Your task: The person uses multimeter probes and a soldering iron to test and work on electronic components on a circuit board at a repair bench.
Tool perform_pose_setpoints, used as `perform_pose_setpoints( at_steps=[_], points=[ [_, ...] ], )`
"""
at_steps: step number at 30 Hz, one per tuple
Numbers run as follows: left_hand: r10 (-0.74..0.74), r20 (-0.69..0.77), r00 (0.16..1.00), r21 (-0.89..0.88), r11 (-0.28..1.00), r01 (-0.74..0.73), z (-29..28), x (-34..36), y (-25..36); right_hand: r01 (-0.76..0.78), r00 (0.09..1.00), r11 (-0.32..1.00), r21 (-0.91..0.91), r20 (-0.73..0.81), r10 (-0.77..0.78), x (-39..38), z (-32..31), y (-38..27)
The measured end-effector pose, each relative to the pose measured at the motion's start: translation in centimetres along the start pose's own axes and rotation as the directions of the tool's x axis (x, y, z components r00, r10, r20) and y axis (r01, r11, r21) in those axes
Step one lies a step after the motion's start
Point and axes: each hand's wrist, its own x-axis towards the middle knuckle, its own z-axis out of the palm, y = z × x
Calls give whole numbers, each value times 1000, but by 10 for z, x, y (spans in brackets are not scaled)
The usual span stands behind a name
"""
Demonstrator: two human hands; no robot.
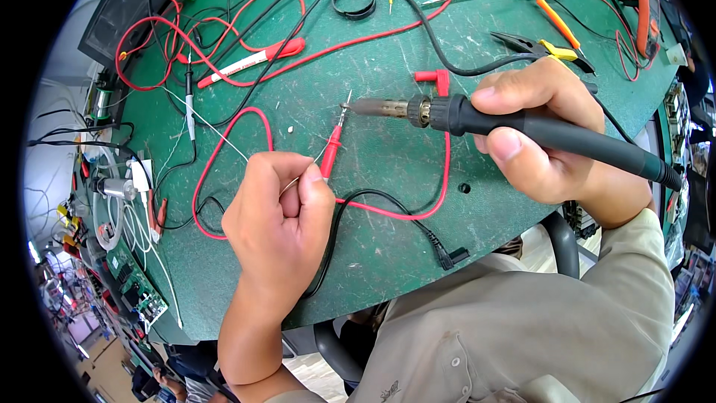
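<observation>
Holding a soldering iron (477, 116) in a closed grip, the right hand (552, 134) points its metal tip at the upper end of a red test probe (332, 151) that lies on the green mat (388, 239). The left hand (280, 213) pinches a thin wire (224, 138) (perhaps solder, too fine to tell) between thumb and forefinger just beside the probe's lower end. Iron tip and probe pin stand very near each other; whether they touch cannot be told. By my judgement the joint is only being approached or begun: no finished bead shows, and the red lead (403, 213) lies loose across the mat, with pliers (548, 48) well apart.
</observation>
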Motion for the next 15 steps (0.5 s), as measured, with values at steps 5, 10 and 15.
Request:
perform_pose_setpoints(
  at_steps=[5,10,15],
  points=[
    [-14,3,1000,18,1000,13,-1,1,0,-25,1000,999,-32,-17,25,3,2,-3],
    [-26,6,1000,16,1000,25,0,3,2,9,999,995,-95,-45,-14,6,5,-2],
    [-17,5,1000,32,999,17,-1,3,3,4,999,995,-105,-40,-8,6,8,0]
  ],
)
